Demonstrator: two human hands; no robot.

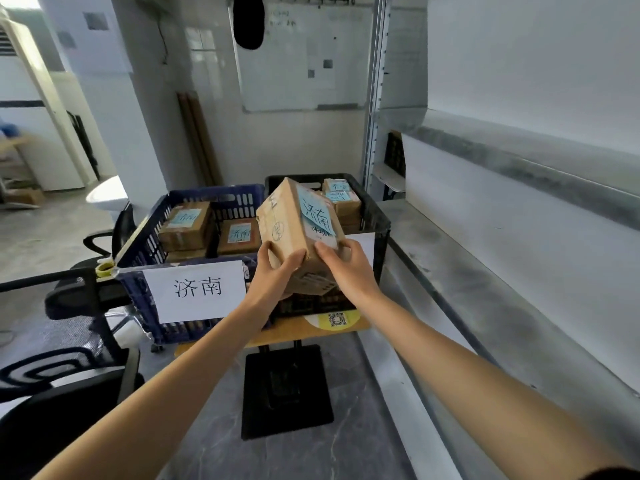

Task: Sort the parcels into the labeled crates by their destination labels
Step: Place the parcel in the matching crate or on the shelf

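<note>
Head view: a cardboard parcel (298, 230) with a blue label reading 济南 is held tilted in the air by both hands, above the front edge of the table (294, 332), where the blue crate (145, 244) and black crate (375, 216) meet. The left hand (273, 271) is curled round its lower left corner and the right hand (346, 268) is wrapped round its lower right side. The blue crate, on the table's left side, is tagged with a white 济南 sign (199, 291); two labelled boxes (185, 221) are seen inside. More labelled boxes are stacked (341, 199) in the black crate.
</note>
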